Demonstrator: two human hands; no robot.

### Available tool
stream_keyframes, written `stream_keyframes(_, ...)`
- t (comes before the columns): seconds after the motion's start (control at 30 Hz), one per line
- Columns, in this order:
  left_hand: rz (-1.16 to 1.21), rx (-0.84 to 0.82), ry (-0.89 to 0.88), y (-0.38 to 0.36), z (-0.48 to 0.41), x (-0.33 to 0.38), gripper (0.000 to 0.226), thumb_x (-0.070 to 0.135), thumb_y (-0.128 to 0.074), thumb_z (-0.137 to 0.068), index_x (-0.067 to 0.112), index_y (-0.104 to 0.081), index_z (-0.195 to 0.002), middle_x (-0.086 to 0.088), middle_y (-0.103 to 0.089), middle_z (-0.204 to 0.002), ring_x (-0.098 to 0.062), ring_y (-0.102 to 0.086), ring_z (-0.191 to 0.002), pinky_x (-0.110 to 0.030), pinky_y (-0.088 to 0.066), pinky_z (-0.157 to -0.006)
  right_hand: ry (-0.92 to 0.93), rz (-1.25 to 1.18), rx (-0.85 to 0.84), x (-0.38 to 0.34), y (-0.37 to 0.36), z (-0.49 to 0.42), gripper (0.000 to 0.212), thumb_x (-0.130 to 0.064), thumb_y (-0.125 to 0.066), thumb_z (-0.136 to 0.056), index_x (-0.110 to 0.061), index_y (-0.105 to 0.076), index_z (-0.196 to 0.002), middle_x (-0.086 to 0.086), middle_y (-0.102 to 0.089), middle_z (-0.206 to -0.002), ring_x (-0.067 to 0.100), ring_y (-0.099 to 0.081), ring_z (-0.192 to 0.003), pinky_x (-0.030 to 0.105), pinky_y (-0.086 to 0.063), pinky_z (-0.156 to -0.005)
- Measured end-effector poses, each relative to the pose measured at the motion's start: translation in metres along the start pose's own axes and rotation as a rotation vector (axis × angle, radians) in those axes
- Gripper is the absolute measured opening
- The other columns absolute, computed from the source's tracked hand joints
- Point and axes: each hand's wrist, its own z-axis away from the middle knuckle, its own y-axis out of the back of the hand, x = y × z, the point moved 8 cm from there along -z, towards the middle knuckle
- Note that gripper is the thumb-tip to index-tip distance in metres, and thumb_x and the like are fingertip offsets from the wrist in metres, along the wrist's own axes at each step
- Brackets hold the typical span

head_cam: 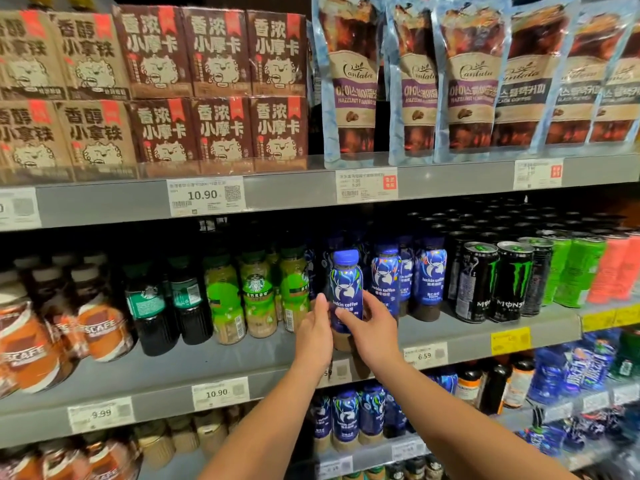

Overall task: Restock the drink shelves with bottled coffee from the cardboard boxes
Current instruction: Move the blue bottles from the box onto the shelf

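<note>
Grip is shared: the blue coffee bottle (pixel 346 289) is held upright, long axis vertical, at the front of the middle shelf (pixel 242 362). Its left side is clasped by the left hand (pixel 313 329) and its label is wrapped by the right hand (pixel 372 329) (the left fingers are hidden behind it). The matching blue row (pixel 429 277) stands just behind and to the right, so a push straight back, away from both equally near hands, is judged to be needed.
</note>
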Motion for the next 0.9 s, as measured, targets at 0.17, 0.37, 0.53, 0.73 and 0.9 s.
stream_keyframes(0.17, -0.021, 0.051, -0.008, 0.001, -0.005, -0.009, 0.061, 0.087, -0.032, -0.062, 0.039, -0.065, -0.081, 0.000, -0.072, -0.101, -0.023, -0.065, -0.103, -0.049, -0.046, -0.100, 0.006, 0.208, 0.096, 0.010, 0.005, 0.009, 0.046, -0.019, -0.083, -0.062, -0.024, -0.060, -0.101, -0.008, -0.061, -0.095, 0.008, -0.059, -0.088, 0.027, -0.050, -0.081)
stream_keyframes(0.37, -0.015, 0.034, 0.044, -0.010, -0.005, -0.006, 0.053, 0.080, -0.030, -0.076, 0.039, -0.062, -0.083, 0.008, -0.067, -0.094, -0.021, -0.061, -0.102, -0.049, -0.042, -0.104, -0.072, 0.257, 0.107, 0.016, 0.010, 0.001, 0.026, -0.017, -0.077, -0.067, -0.020, -0.066, -0.091, -0.003, -0.071, -0.087, 0.015, -0.065, -0.079, 0.032, -0.052, -0.074)
stream_keyframes(0.53, -0.023, 0.016, 0.043, -0.024, -0.007, -0.005, 0.039, 0.061, -0.029, -0.094, 0.039, -0.060, -0.084, 0.008, -0.066, -0.098, -0.020, -0.060, -0.107, -0.045, -0.042, -0.105, -0.108, 0.267, 0.085, 0.016, 0.020, -0.007, 0.024, -0.015, -0.074, -0.073, -0.015, -0.065, -0.095, -0.006, -0.065, -0.082, 0.013, -0.061, -0.080, 0.026, -0.048, -0.074)
stream_keyframes(0.73, -0.069, 0.006, 0.016, -0.032, -0.011, -0.006, 0.038, 0.060, -0.030, -0.095, 0.041, -0.060, -0.081, 0.008, -0.067, -0.102, -0.018, -0.060, -0.107, -0.042, -0.042, -0.104, -0.120, 0.280, 0.093, 0.022, 0.029, -0.010, 0.022, -0.012, -0.067, -0.077, -0.014, -0.066, -0.099, -0.007, -0.065, -0.089, 0.012, -0.059, -0.084, 0.024, -0.042, -0.074)
stream_keyframes(0.9, -0.102, -0.007, 0.001, -0.037, -0.014, -0.005, 0.028, 0.048, -0.034, -0.099, 0.039, -0.060, -0.091, 0.011, -0.065, -0.103, -0.014, -0.057, -0.106, -0.038, -0.042, -0.103, -0.153, 0.271, 0.273, 0.033, 0.053, -0.015, 0.020, -0.007, -0.066, -0.075, -0.012, -0.051, -0.088, 0.008, -0.061, -0.094, 0.024, -0.057, -0.083, 0.031, -0.042, -0.071)
